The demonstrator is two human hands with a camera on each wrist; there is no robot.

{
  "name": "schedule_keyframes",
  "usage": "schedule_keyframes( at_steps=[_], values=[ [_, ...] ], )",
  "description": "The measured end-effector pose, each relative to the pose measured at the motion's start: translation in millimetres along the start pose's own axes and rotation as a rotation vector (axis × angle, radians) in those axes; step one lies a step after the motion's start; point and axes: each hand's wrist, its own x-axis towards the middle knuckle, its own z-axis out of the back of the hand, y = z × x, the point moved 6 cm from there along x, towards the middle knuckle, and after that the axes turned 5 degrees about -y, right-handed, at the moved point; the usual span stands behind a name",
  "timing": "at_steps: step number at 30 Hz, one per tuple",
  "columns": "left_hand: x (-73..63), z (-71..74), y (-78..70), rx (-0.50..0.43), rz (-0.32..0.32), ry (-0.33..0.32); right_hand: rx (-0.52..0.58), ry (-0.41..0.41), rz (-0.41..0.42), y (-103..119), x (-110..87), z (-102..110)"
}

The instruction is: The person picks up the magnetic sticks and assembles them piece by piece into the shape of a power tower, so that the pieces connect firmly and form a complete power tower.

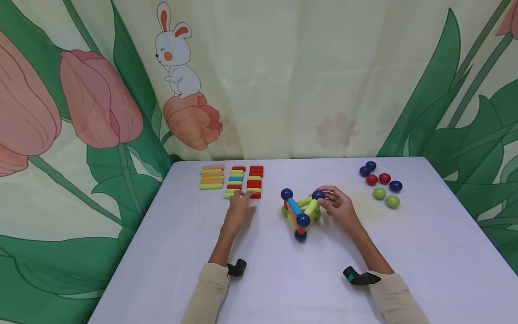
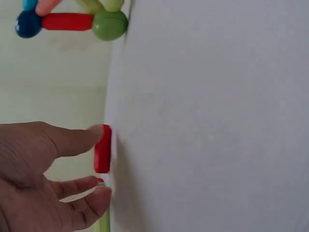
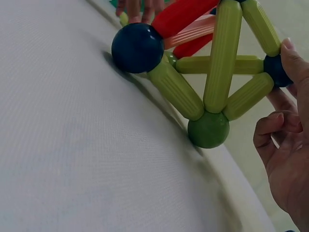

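Fingers (image 2: pixel 77 186) of a person's left hand (image 1: pixel 238 211) stand parted from the thumb around a short, glossy red rod (image 2: pixel 102 157), plastic by its look, to the left of a multicoloured ball-and-rod framework (image 1: pixel 303 220) on a white worktop (image 1: pixel 283 279); whether they have taken hold of the rod cannot be told. It lies at the near end of the column of red and green rods (image 1: pixel 256 173) closest to the framework, its long axis running sideways, roughly in line toward the framework. Of the two hands, the left is clearly the nearer to it. On the framework's right side, the right hand (image 1: pixel 339 208) pinches a shiny, round dark blue corner ball (image 1: pixel 318 195) between thumb and fingers. Farther left of the framework lie a column of red, green and blue rods (image 1: pixel 235 178) and another of mostly green and orange rods (image 1: pixel 212 177). Right of the framework and beyond it sit loose, glossy balls: three dark blue, two red (image 1: pixel 384 178) and two green. Behind the framework hangs a pale curtain (image 1: pixel 263 67) printed with a white rabbit (image 1: pixel 182 63) and pink tulips (image 1: pixel 101 101).
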Motion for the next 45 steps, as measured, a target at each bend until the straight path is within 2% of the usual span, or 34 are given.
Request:
schedule_keyframes(
  at_steps=[4,11,15,17,18,24,27,29,31,35,40,45],
  values=[
    [2.6,-10.2,5.3,0.148,-0.01,0.063,0.025,0.046,0.028,1.2,-0.9,-3.8],
    [5.9,-2.1,-3.4,0.185,-0.045,0.027,0.019,0.076,0.048,4.3,0.5,-6.8],
    [6.5,-0.5,-6.6,0.218,-0.07,0.045,0.001,0.078,0.045,6.6,1.5,-8.5],
    [6.5,1.6,-10.3,0.138,-0.074,0.056,-0.009,0.077,0.044,7.1,2.2,-8.9],
    [6.9,2.8,-12.5,0.065,-0.07,0.062,-0.013,0.076,0.046,7.4,2.6,-9.1],
    [7.9,17.9,-36.9,-0.538,-0.034,0.018,-0.039,0.074,0.044,7.2,3.4,-9.3],
    [5.1,23.2,-53.2,-0.789,-0.039,0.012,-0.03,0.083,0.049,6.7,2.6,-9.5],
    [2.6,23.8,-63.1,-0.896,-0.048,0.024,-0.016,0.091,0.058,6.7,2.0,-10.0],
    [-0.2,22.2,-71.4,-0.939,-0.065,0.045,-0.007,0.093,0.061,6.9,1.4,-10.5],
    [-6.5,15.9,-81.8,-0.86,-0.141,0.066,-0.003,0.091,0.053,7.4,0.1,-12.1],
    [-10.5,7.5,-86.0,-0.743,-0.196,0.06,-0.025,0.089,0.035,5.7,-2.8,-12.2],
    [-13.2,-0.1,-95.5,-0.633,-0.27,0.126,-0.039,0.075,0.026,6.2,-3.6,-8.4]
  ],
)
